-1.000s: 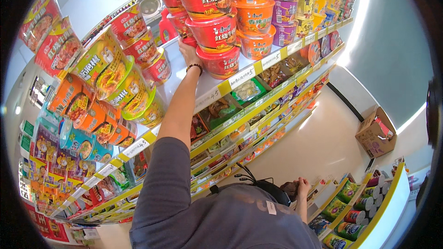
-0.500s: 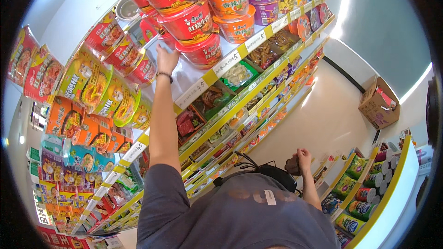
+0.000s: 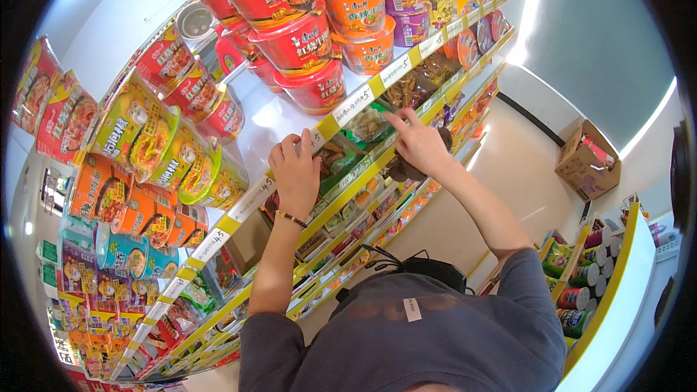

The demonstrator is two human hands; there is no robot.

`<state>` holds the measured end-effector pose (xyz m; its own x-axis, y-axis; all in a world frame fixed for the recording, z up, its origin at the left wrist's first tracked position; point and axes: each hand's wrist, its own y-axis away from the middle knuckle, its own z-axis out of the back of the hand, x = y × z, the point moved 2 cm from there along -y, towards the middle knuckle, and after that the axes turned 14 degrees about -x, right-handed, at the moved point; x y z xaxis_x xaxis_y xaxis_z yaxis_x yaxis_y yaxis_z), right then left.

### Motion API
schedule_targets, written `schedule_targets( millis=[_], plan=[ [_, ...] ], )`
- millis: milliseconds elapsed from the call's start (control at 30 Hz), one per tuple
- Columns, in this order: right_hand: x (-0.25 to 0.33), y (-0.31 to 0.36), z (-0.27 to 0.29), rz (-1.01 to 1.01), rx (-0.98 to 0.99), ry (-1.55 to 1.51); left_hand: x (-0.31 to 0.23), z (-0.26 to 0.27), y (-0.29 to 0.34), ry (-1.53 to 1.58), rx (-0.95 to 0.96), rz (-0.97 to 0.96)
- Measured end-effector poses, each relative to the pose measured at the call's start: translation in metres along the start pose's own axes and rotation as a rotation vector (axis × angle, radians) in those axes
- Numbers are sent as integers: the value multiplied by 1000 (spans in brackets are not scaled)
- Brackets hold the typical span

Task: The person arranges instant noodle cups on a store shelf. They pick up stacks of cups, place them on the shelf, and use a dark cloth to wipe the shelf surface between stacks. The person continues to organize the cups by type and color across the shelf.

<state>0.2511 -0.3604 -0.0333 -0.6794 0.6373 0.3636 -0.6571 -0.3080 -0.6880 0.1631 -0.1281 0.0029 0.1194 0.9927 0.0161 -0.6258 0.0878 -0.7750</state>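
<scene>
My left hand (image 3: 296, 174), with a beaded bracelet at its wrist, rests its slightly parted fingers on the price-label rail (image 3: 250, 199) of the upper shelf. My right hand (image 3: 422, 145) is at the tier just below, holding a dark brown, cloth-like bundle (image 3: 406, 169) against its palm. Its index finger points toward a green-edged pack of pale snacks (image 3: 367, 125). Red instant noodle tubs (image 3: 314, 87) are stacked on the shelf above, beyond my hands. Left of my left hand stand yellow-green noodle tubs (image 3: 192, 163).
Orange noodle tubs (image 3: 367, 51) and purple tubs (image 3: 408, 25) continue along the shelf to the right. An opened cardboard box (image 3: 588, 163) sits on the floor at the right. Another shelf with a yellow edge (image 3: 606, 283) and cans stands at lower right.
My left hand has drawn back from beside the red noodle tubs to the shelf's front rail. My right hand has risen from beside my body to the lower tier, bringing the brown bundle.
</scene>
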Motion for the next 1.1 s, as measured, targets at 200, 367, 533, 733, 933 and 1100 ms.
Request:
schedule_targets(
  millis=[200,367,533,733,933,1100],
  plan=[
    [13,-47,-22,125,14,186,-7,3,6,-30,-17,43],
    [7,-51,-36,147,81,252,-9,3,11,-86,-63,49],
    [-2,-59,-36,124,-18,222,-7,-1,15,-82,-77,54],
    [-1,-59,-36,206,45,321,-12,2,14,-107,-64,91],
    [2,-60,-31,219,42,272,-11,6,15,-87,-53,105],
    [5,-63,-36,250,7,286,-8,0,19,-106,-99,97]
  ],
)
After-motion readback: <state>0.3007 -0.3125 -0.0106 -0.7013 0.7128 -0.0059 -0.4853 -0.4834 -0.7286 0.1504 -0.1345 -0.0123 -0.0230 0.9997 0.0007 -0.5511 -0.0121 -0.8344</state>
